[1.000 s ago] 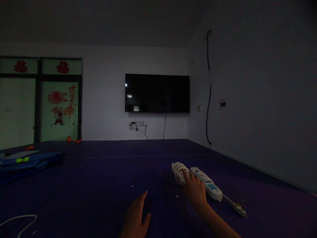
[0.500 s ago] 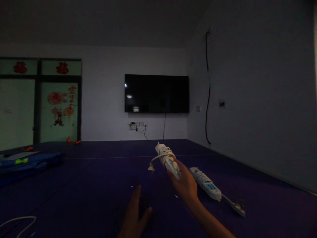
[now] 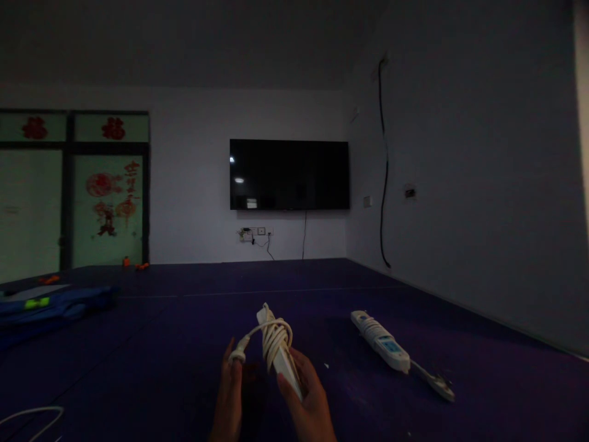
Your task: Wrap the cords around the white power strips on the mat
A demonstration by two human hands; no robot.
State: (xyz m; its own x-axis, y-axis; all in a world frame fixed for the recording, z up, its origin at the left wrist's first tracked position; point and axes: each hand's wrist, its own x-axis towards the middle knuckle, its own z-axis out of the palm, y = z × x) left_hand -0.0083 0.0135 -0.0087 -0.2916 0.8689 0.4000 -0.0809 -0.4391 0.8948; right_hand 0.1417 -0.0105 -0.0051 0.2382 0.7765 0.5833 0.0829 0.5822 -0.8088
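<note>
A white power strip (image 3: 287, 372) with its cord wound around the middle is held tilted in my right hand (image 3: 309, 393), fingers wrapped about its near end. The loose end of that cord arcs to the left, ending in a plug (image 3: 237, 355). My left hand (image 3: 229, 393) is closed on this plug, thumb and fingers pinching it. To the right on the dark purple surface lies a second white power strip (image 3: 391, 353), its cord wound around it and its plug end (image 3: 440, 388) pointing toward me.
Folded blue cloth (image 3: 55, 310) lies at the left, with small orange items (image 3: 142, 266) farther back. A white cable (image 3: 46, 410) curves at the lower left. A television (image 3: 289, 175) hangs on the far wall; a black cable (image 3: 384, 209) hangs on the right wall.
My right hand has brought the power strip down, left and closer to me. My left hand, open before, has moved up and closed on the plug. The second strip stays put.
</note>
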